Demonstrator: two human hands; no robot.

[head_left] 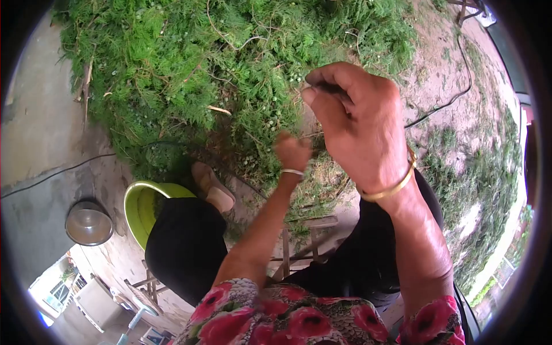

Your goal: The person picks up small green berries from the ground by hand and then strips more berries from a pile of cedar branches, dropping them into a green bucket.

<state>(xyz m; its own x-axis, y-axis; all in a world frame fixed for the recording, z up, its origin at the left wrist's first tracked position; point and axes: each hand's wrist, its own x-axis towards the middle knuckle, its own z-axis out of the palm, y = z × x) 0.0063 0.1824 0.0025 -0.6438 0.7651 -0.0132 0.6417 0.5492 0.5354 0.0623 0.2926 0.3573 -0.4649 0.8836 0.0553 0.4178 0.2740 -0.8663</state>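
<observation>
My right hand (368, 115), with a gold bangle (394, 190) at its wrist, is raised close to the camera. Its thumb and fingers curl together in a pinch, and anything between them is hidden or too small to name. Lower and farther from the camera, my left hand (293, 152) is closed in a slightly blurred fist and wears a pale bracelet (292, 172). What it holds, if anything, I cannot make out. Beyond both hands spreads a large heap of green conifer branches (172, 63) with small round pale cones among the leaves.
A lime-green basin (133, 213) stands beside my left knee, with a metal bowl (89, 223) farther left. A wooden stool (310, 224) shows between my legs. Black cables (57, 172) cross the ground at both sides. Loose greenery (477, 172) covers the ground at right.
</observation>
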